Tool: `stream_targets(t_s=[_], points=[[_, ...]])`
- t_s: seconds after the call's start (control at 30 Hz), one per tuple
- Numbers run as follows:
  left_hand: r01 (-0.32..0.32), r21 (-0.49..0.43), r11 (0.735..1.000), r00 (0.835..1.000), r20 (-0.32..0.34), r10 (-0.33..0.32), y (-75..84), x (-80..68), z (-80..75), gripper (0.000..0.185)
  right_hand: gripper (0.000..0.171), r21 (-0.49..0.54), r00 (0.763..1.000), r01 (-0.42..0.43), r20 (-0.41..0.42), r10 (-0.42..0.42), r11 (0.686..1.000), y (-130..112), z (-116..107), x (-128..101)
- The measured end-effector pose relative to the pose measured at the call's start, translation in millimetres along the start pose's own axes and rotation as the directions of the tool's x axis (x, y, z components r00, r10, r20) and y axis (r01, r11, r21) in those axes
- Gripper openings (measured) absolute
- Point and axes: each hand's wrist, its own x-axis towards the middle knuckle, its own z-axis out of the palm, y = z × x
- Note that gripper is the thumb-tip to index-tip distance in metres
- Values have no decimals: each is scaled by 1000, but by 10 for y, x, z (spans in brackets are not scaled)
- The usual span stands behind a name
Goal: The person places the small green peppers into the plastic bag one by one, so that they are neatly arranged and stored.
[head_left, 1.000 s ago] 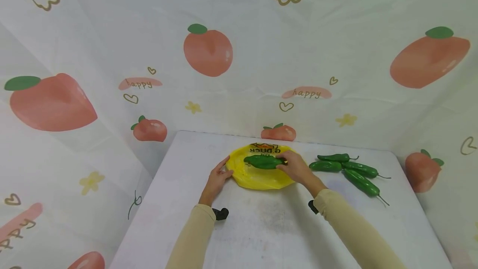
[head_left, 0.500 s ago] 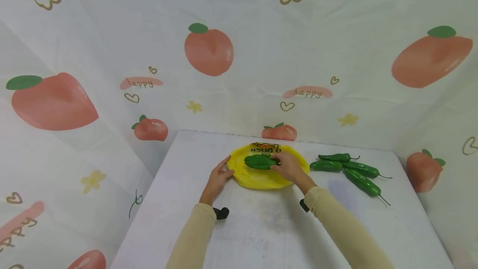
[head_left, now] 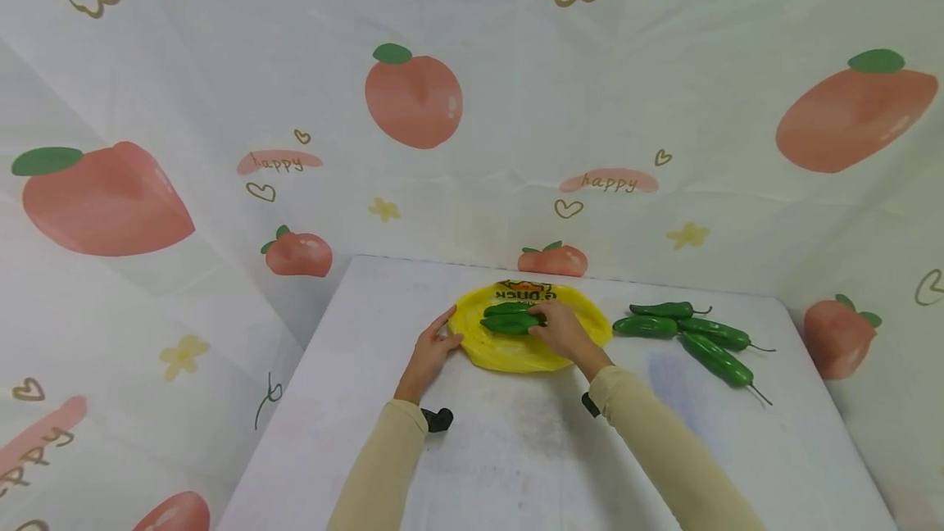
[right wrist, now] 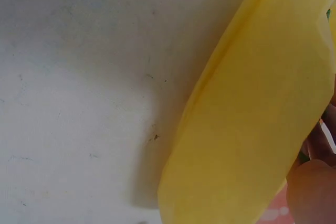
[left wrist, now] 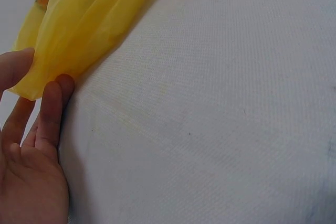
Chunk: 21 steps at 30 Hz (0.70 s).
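A yellow plastic bag (head_left: 509, 359) lies with its mouth spread wide at the back middle of the table, dark print on its far inner side. My left hand (head_left: 431, 355) pinches the bag's left rim; in the left wrist view the thumb (left wrist: 18, 67) lies on one side of the film and fingertips on the other. Inside the bag's opening, my right hand (head_left: 564, 330) holds a green chili pepper (head_left: 505, 324) by its stem end. A second green pepper (head_left: 507, 309) lies right behind that one. In the right wrist view the bag's yellow wall (right wrist: 236, 119) covers most of the hand.
Several long green peppers (head_left: 715, 357) with thin stems lie grouped to the right of the bag. The white table (head_left: 516, 449) backs onto a pale cloth (head_left: 472, 187) printed with peaches. Dark wrist cameras (head_left: 438, 419) show beside the sleeves.
My right hand has moved left and slightly down into the bag's opening with the pepper. A second pepper now shows behind it. The left hand stays at the rim.
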Motion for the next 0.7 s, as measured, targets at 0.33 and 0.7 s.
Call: stream_targets(t_s=[0.33, 0.7], points=[[9, -2, 1000, 1000, -3, -9, 12, -14, 2, 54, 38, 4, 1000, -24, -18, 24, 1000, 38, 36, 53], [23, 4, 1000, 1000, -4, -23, 10, -18, -9, 54, 37, 17, 998, -49, -32, 50, 999, 69, 104, 131]])
